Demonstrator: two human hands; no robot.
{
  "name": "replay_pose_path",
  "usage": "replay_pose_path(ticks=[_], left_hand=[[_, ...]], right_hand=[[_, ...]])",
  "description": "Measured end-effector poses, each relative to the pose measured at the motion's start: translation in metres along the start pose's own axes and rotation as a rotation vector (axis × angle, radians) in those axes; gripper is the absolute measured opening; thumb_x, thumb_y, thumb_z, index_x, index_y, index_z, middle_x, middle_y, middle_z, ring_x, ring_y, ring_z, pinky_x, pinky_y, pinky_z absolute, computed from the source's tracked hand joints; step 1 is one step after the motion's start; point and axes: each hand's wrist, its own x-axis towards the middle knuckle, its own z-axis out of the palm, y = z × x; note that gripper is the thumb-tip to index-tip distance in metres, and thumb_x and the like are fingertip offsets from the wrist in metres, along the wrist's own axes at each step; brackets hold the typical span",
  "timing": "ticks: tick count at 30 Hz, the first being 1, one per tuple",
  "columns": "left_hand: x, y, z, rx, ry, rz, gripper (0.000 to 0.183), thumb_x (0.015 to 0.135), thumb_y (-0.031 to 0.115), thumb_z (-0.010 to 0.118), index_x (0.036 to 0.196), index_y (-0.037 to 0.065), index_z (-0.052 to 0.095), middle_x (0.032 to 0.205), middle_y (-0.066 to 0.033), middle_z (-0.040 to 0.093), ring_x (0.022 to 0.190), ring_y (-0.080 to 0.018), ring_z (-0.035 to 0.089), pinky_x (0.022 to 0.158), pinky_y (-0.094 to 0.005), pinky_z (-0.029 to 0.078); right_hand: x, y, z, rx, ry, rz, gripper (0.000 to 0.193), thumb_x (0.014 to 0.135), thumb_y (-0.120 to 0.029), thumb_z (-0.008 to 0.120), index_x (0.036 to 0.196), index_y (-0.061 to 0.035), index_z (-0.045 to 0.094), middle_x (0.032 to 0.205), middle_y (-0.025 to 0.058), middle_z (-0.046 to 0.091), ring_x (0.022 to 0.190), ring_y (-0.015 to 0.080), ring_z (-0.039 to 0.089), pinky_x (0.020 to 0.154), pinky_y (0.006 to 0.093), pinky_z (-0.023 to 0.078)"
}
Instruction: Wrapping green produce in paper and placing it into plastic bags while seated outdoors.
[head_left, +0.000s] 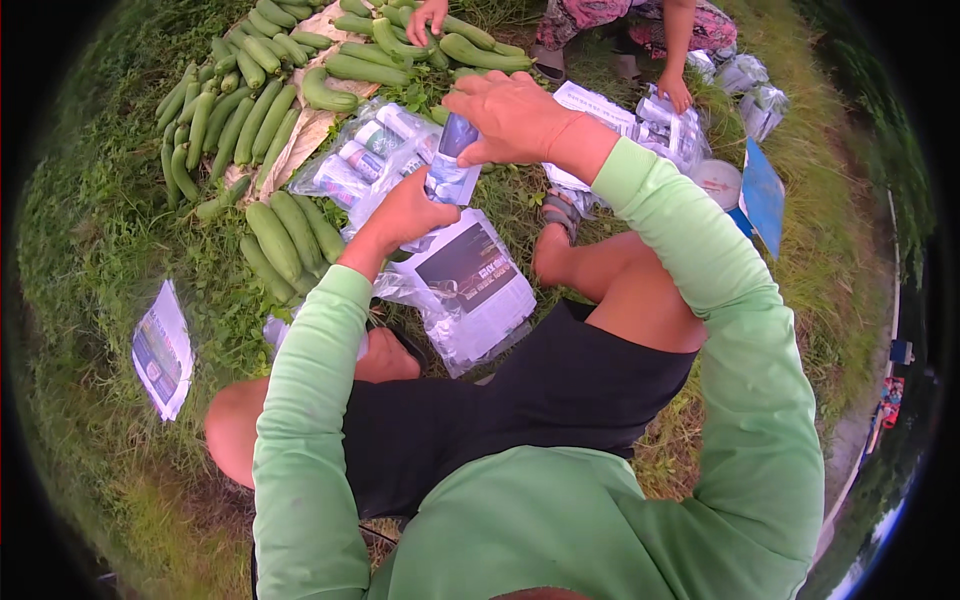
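Between my hands stands a newspaper roll (452, 172), printed in blue and white; whatever it may wrap is hidden. My left hand (412, 215) grips its lower part, thumb across the front. Curled over the upper end is my right hand (512, 115), its thumb and fingers closed on the paper. Beneath the hands a stack of newspaper sheets (510, 300) lies on the grass in front of my legs, with crumpled clear plastic along its left side. Just beyond my left hand, a clear plastic bag (335, 182) contains several paper-wrapped rolls.
Long green gourds (268, 118) are heaped at the far left, with several more gourds (275, 238) nearer me. Another person's hands touch a gourd (460, 50) and a bag of rolls (655, 130). A blue board (763, 198) leans beside a round pale container (718, 182). Newspaper (163, 350) lies left.
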Motion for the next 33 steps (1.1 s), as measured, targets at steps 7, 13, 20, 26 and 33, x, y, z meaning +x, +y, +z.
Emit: replay_pose_path(ticks=[7,13,20,26,33], left_hand=[[0.024,-0.014,0.005,-0.947,0.228,-0.05,0.051,0.087,0.01,0.086,0.131,0.0,0.062,0.119,-0.0105,0.071,0.109,-0.0231,0.069,0.096,-0.0404,0.057],[0.034,0.002,0.007,-1.185,0.101,0.033,0.032,0.093,0.009,0.078,0.121,-0.001,0.066,0.113,-0.0133,0.075,0.101,-0.0276,0.074,0.093,-0.048,0.06],[0.03,-0.021,0.008,-1.108,-0.079,0.027,0.045,0.095,0.026,0.08,0.13,0.002,0.066,0.123,-0.0112,0.073,0.117,-0.0258,0.068,0.105,-0.0455,0.052],[0.02,-0.08,-0.019,-0.22,0.261,-0.119,0.067,0.087,0.036,0.088,0.137,0.002,0.061,0.135,-0.0132,0.066,0.126,-0.0294,0.062,0.106,-0.0465,0.049],[0.025,-0.16,-0.03,0.911,0.889,-0.173,0.074,0.083,0.027,0.086,0.146,0.008,0.054,0.139,-0.0237,0.063,0.125,-0.0458,0.061,0.102,-0.0558,0.048]], right_hand=[[-0.012,-0.012,0.019,0.651,-0.413,0.286,0.092,0.084,-0.068,0.079,0.137,0.0036,0.058,0.135,0.0276,0.065,0.125,0.0414,0.064,0.102,0.0496,0.05],[0.003,-0.023,0.043,0.976,-0.392,0.442,0.053,0.09,-0.042,0.075,0.119,-0.0004,0.063,0.09,0.0099,0.071,0.061,0.0167,0.064,0.056,0.0335,0.052],[0.003,-0.012,0.044,1.172,-0.638,0.555,0.039,0.093,-0.031,0.076,0.118,-0.0025,0.065,0.084,0.004,0.065,0.06,0.011,0.062,0.048,0.0271,0.049],[-0.013,0.009,0.078,1.233,-0.671,0.674,0.046,0.093,-0.035,0.08,0.116,0.0011,0.064,0.078,0.0026,0.062,0.057,0.0102,0.057,0.046,0.0269,0.05],[-0.035,0.001,0.127,1.122,-0.855,0.794,0.045,0.09,-0.032,0.082,0.113,0.0022,0.063,0.078,0.005,0.064,0.057,0.0116,0.06,0.047,0.0292,0.053]])
